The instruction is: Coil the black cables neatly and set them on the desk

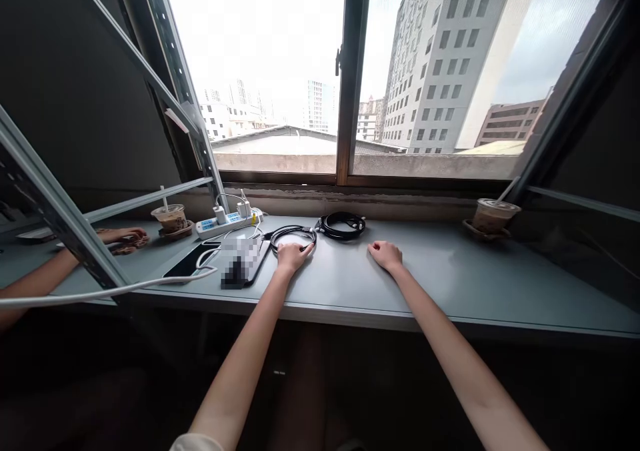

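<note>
Left hand [293, 256] rests with fingers spread flat on the near black cable coil [293, 237]; right hand [385, 254], loosely curled and holding nothing, rests on the grey table [475, 277] to its right

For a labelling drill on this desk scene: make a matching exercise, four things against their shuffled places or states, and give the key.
Things
1 left hand
2 right hand
3 power strip
4 thick cable coil

States
A white, chargers plugged in
B curled on the bare table
C resting on the thin cable loop
D black, untouched, beyond the two hands

Pairs: 1-C, 2-B, 3-A, 4-D
</note>
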